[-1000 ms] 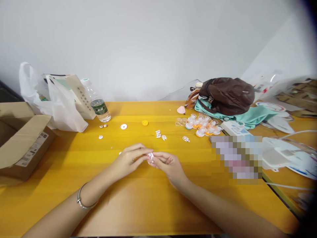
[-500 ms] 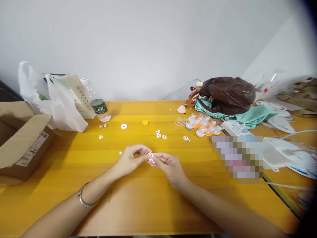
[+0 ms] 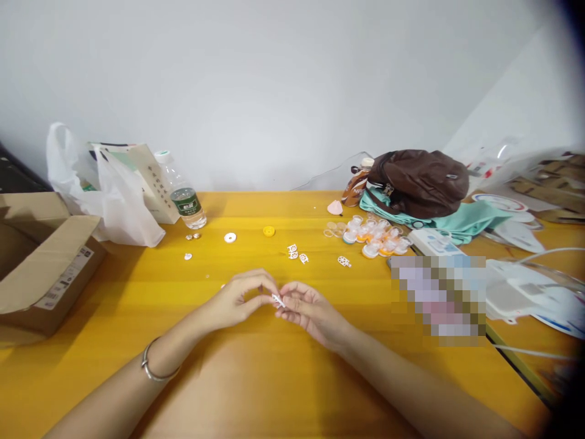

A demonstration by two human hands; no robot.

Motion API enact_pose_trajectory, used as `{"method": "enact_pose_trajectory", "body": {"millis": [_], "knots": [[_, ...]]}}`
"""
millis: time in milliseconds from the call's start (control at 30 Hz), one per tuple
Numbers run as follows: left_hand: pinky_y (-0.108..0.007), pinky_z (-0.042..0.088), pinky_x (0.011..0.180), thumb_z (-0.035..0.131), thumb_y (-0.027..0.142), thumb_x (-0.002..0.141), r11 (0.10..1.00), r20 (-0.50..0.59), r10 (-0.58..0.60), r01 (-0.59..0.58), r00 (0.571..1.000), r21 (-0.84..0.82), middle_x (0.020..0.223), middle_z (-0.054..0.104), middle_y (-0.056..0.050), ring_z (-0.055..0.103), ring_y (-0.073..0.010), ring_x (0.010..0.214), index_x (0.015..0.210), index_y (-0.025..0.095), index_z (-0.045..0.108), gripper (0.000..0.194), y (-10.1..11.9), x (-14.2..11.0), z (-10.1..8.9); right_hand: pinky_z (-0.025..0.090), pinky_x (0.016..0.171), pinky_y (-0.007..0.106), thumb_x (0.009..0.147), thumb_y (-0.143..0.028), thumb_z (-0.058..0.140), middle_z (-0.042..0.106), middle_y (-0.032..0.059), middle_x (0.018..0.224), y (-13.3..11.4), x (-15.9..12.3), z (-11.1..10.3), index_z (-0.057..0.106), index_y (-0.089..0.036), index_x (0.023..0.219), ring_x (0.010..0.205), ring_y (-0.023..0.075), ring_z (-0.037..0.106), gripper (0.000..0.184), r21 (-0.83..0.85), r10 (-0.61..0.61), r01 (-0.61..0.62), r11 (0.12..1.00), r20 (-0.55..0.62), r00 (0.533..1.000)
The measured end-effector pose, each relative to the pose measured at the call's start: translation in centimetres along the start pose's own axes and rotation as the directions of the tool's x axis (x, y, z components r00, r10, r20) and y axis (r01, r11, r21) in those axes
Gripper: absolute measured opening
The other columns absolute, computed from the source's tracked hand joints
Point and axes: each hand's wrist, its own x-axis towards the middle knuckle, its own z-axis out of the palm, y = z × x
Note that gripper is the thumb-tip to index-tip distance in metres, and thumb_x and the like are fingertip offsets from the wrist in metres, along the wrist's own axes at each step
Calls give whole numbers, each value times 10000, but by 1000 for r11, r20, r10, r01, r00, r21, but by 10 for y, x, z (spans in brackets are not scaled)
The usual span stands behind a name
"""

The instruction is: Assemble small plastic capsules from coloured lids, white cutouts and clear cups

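Between my two hands, over the middle of the table, is a small white plastic part [image 3: 278, 300], seen nearly edge-on. My right hand [image 3: 315, 311] pinches its right end with thumb and fingers. The thumb and fingertips of my left hand [image 3: 244, 296] close on its left end. Farther back lie loose white cut-out parts [image 3: 293, 251] in a small group, with another similar white part [image 3: 344, 261] to their right. A yellow round piece [image 3: 269, 231] and a white ring [image 3: 230, 238] rest beyond my left hand.
An open cardboard box [image 3: 68, 274], a white plastic bag [image 3: 123, 207] and a water bottle [image 3: 188, 204] stand on the left. Right of centre are clear and orange round pieces [image 3: 379, 238], a brown bag [image 3: 425, 183] on teal cloth [image 3: 479, 213], and a drink bottle [image 3: 356, 186].
The white part has been turned from showing its cut-out face to nearly edge-on, and my right-hand fingers have shifted around it. The whole view has tipped slightly upward.
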Motion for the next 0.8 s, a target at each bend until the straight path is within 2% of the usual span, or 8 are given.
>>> {"method": "enact_pose_trajectory", "body": {"millis": [100,200,267,333,433,567,700,800], "knots": [[-271,439,807,504,214,822,999,4,-17,17,1000,40,950,598,-60,552,-127,884,977,172,578,177,-9,5,-3,453,673,217,654,-233,704,631,-13,775,-1,1,-2,582,-194,834,665,80,599,222,-3,-55,55,998,-27,998],[-257,451,747,495,237,824,984,-90,-90,103,992,148,981,589,-64,555,-133,874,1043,176,537,231,-26,24,-5,449,650,227,646,-222,705,592,-33,717,0,3,-2,581,-213,908,629,80,572,290,-19,-176,175,984,-109,978],[-255,446,719,484,240,824,946,-113,-91,121,989,300,918,593,-55,557,-136,825,970,165,567,184,-38,42,-3,445,638,229,642,-219,705,572,-38,699,2,4,-2,596,-211,912,610,77,556,292,-46,-226,221,974,-143,964],[-266,435,747,486,234,817,895,-63,-59,80,996,439,871,583,-48,551,-141,809,905,162,587,153,-50,62,4,442,646,231,646,-219,700,573,-30,709,5,5,-2,617,-197,885,615,76,550,253,-72,-252,244,967,-146,957],[-270,430,732,519,237,787,841,-59,-38,64,998,538,837,563,-54,539,-153,781,855,157,594,129,-65,86,21,442,661,239,656,-220,690,588,-17,724,9,6,-3,632,-186,855,630,80,550,210,-86,-275,265,960,-129,953],[-257,425,685,499,190,782,848,-110,-45,97,993,521,774,556,-48,529,-147,728,764,155,591,100,-79,98,40,442,658,240,666,-218,682,593,-15,741,8,5,-3,634,-198,858,638,80,550,198,-93,-284,273,958,-135,949],[-232,424,695,490,187,784,883,-187,-42,124,981,454,803,567,-42,535,-123,743,751,154,580,102,-75,87,35,442,641,241,672,-221,676,594,-19,710,6,4,-3,637,-200,839,610,78,546,172,-132,-303,287,949,-127,944],[-226,428,688,533,234,763,974,-336,-117,174,934,146,854,597,-46,553,-117,753,741,143,551,96,-61,65,20,444,623,242,665,-232,682,589,-23,689,7,5,-3,638,-201,833,594,79,545,176,-146,-322,302,942,-138,937]]}}
